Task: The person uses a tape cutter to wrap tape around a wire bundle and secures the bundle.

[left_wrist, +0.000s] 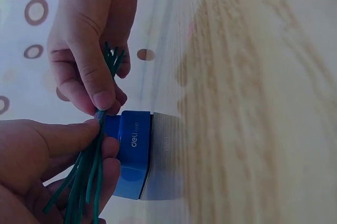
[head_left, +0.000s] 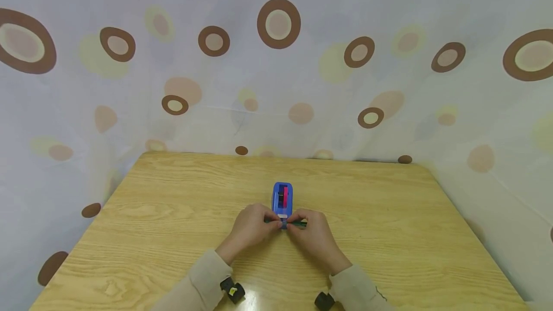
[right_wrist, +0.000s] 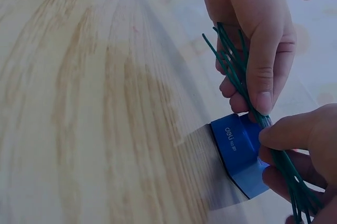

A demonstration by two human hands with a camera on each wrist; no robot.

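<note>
A bundle of thin green strands (left_wrist: 87, 176), like wires or cords, is pinched near its middle by both hands. My left hand (head_left: 252, 224) grips it between thumb and fingers, and my right hand (head_left: 314, 232) does the same just to the right. The strands fan out loosely at both ends. Between the thumbs a small shiny patch (right_wrist: 266, 121) shows on the bundle; it looks like clear tape, though the fingers partly hide it. Directly beyond the hands stands a blue tape dispenser (head_left: 275, 200) with a pink and black hub inside; its near end is partly covered by them.
The wooden table (head_left: 173, 196) extends to both sides of the dispenser. Behind it hangs a pale sheet (head_left: 319, 124) with brown-ringed dots. Dark wrist devices (head_left: 233, 290) are at the sleeve cuffs.
</note>
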